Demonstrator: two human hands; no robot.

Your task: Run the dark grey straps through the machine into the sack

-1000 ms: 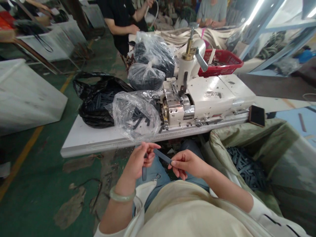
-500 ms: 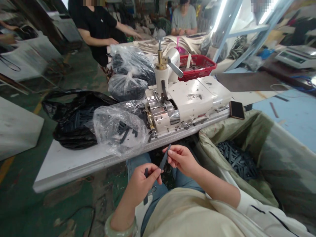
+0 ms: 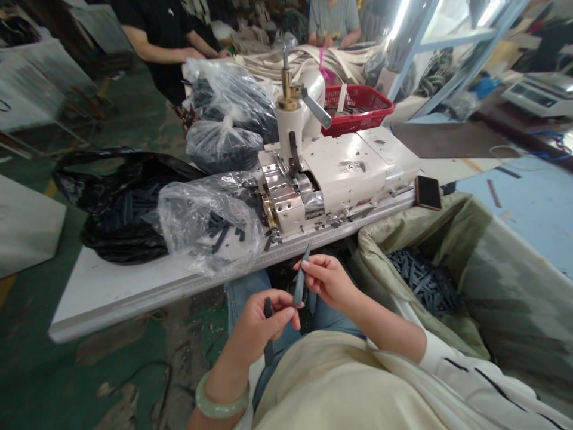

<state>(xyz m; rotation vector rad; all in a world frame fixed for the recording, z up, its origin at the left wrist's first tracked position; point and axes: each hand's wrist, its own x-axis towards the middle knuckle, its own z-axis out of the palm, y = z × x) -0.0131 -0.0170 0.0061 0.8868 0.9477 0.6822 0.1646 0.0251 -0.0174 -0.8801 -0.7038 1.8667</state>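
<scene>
Grey strip (image 3: 300, 286): six o'clock of the machine head (image 3: 286, 200), right hand (image 3: 330, 279) pinching its top, your left hand (image 3: 262, 325) curled at its bottom (second strip (image 3: 268, 353) there too). Probably mid-handling; next wants a steady pinch, imo.

To your right lies a phone (image 3: 428, 192) with a dark screen. Farther from you there is a red basket (image 3: 371, 121), and from it one pale strip (image 3: 342, 98) is rising. Behind the basket you have a heap of long pale straps (image 3: 351, 70), with a person in a grey shirt (image 3: 333, 22) beyond it. Another person in a black shirt (image 3: 156, 30) stands more to your left. At your far right you see a dark sheet (image 3: 452, 141), a light blue tabletop (image 3: 537, 209) and a white scale (image 3: 539, 100).
</scene>
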